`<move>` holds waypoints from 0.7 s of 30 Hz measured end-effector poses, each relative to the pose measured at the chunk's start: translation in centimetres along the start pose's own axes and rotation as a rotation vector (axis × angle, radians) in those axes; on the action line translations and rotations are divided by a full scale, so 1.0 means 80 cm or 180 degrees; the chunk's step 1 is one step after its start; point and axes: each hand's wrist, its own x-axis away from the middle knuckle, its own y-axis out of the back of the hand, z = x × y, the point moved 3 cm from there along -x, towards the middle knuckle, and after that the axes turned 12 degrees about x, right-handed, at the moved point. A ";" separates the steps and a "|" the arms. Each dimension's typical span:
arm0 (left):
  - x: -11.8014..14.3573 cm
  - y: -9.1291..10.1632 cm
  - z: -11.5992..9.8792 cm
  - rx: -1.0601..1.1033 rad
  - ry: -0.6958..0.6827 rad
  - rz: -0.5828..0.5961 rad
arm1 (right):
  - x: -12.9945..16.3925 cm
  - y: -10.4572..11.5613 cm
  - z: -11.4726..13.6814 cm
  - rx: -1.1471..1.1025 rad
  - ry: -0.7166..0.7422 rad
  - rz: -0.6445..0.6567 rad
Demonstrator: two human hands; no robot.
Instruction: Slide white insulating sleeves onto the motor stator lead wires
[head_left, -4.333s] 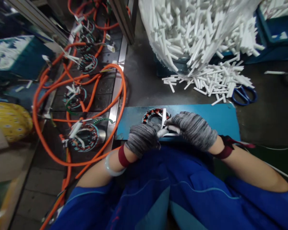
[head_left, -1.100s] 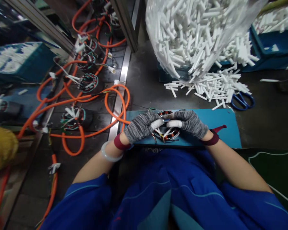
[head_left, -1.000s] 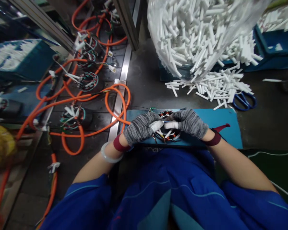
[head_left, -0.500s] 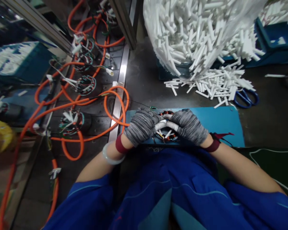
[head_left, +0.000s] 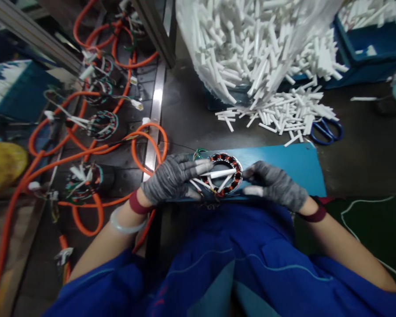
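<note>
A stator ring [head_left: 238, 177] with copper-coloured windings lies on a blue board [head_left: 284, 165] in front of me. Across its opening runs a white sleeve tube [head_left: 222, 173], and thinner white sleeves spread at its lower left. My left hand [head_left: 173, 178], in a grey knitted glove with bare-looking pale fingertips, stretches its fingers to the ring's upper left edge; its thumb is apart, below the sleeves. On the other side my right hand [head_left: 275, 185], gloved alike, is by the ring's right edge with thumb and fingers apart, nothing visible between them.
A clear bag of white tubes [head_left: 244, 53] stands behind the board, with loose tubes [head_left: 284, 114] spilled before it. Blue scissors [head_left: 326, 131] lie to the right. Several stators with orange cables [head_left: 148, 127] occupy the left, beyond a metal rail [head_left: 156, 101]. Blue bins [head_left: 366, 66] stand at both sides.
My hands have parted from over the ring, the left moving left and the right moving right. The ring and the white sleeve across it are now uncovered. The whole view has shifted slightly.
</note>
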 end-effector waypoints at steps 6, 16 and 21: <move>0.022 -0.042 -0.018 -0.0880 0.0573 -0.0491 | -0.037 -0.006 -0.011 0.0839 0.0313 -0.0297; -0.042 -0.036 -0.046 -0.0437 0.1759 -0.0133 | -0.128 0.097 -0.091 0.2471 -0.0312 -0.1658; 0.014 -0.015 -0.051 0.0568 0.1102 -0.0672 | -0.080 0.082 -0.041 0.2003 -0.0429 -0.1452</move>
